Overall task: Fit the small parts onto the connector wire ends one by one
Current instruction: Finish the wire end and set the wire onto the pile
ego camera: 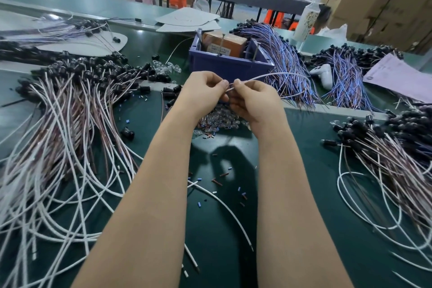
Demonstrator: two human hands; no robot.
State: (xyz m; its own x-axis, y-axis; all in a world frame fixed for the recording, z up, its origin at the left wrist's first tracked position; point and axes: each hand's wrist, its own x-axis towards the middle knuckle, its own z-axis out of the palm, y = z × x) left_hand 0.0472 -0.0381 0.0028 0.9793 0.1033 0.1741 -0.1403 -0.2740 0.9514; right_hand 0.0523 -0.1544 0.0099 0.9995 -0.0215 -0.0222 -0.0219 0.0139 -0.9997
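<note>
White thin connector wire [268,75] is held up mid-scene over the green bench [304,170], just above the pile of small clear parts [219,117]. Long axis runs left-right, with the tail arcing off right. Right hand [254,100] pinches just behind the end. Left hand [205,91] pinches at the tip; can't tell if it holds a part. Next push is likely rightward along the axis.

A thin white wire [264,76] is pinched at its near end between the fingers [222,84] and arcs away to their right. A heap of small clear parts [222,117] lies on the surface just below the fingers.
</note>
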